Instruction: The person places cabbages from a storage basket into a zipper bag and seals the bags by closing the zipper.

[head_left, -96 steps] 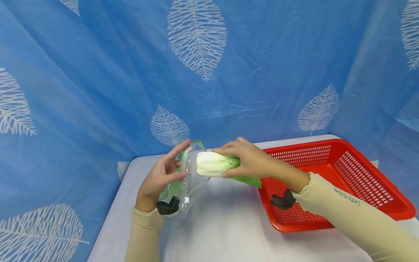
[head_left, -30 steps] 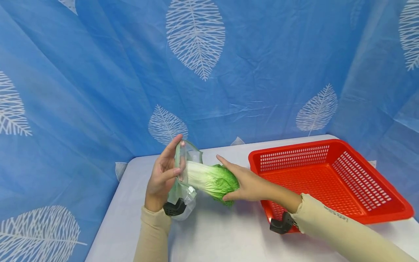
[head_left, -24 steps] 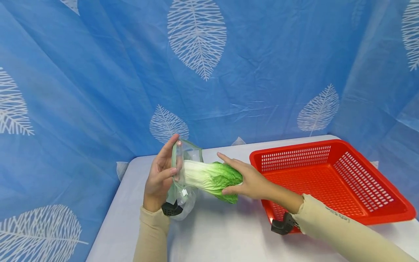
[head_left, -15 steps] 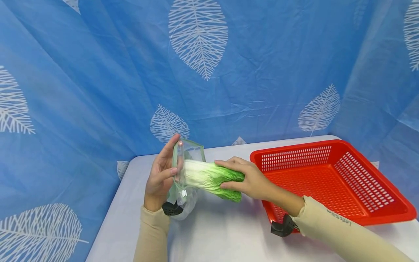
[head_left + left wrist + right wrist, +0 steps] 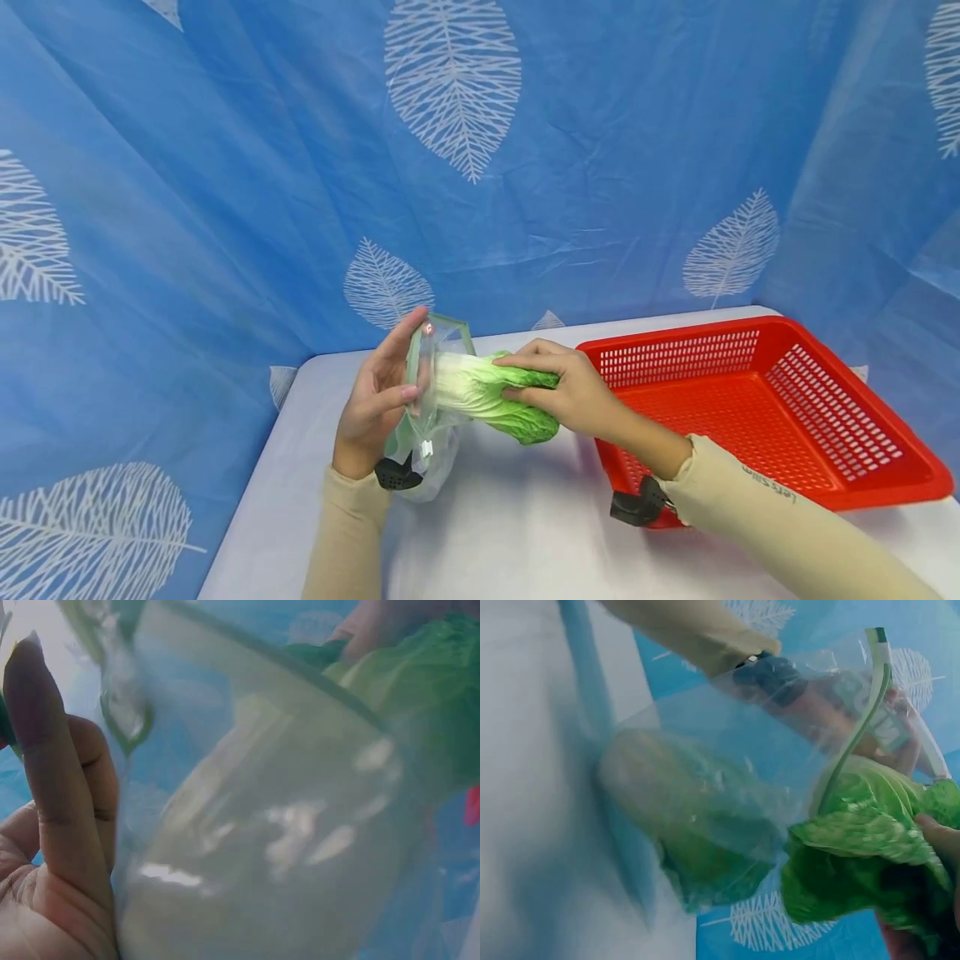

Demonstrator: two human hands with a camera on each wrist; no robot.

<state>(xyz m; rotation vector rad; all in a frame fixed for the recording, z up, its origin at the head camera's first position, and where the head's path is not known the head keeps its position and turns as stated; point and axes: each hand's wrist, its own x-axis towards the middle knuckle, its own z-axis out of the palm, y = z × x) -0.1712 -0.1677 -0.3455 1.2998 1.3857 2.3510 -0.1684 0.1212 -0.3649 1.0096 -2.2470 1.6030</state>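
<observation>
My left hand (image 5: 367, 412) holds the mouth of a clear zip bag (image 5: 435, 479) with a green zip edge, thumb over the near rim, index finger stretched up along it. My right hand (image 5: 581, 396) grips the green leafy end of a napa cabbage (image 5: 487, 404), which lies sideways above the table. Its white base is inside the bag mouth and its leaves stick out to the right. Through the plastic in the right wrist view, another cabbage (image 5: 697, 817) shows lower in the bag. The left wrist view shows a pale cabbage base (image 5: 255, 840) behind shiny film.
A red perforated plastic basket (image 5: 750, 433) stands at the right of the white-covered table (image 5: 517, 533), partly behind my right forearm. Blue cloth (image 5: 600, 167) with white leaf prints rises behind and at both sides.
The cabbage has moved left, base first, into the bag mouth. My right hand loosened its fingers about one second ago, then gripped the leaves again. The left hand keeps holding the bag.
</observation>
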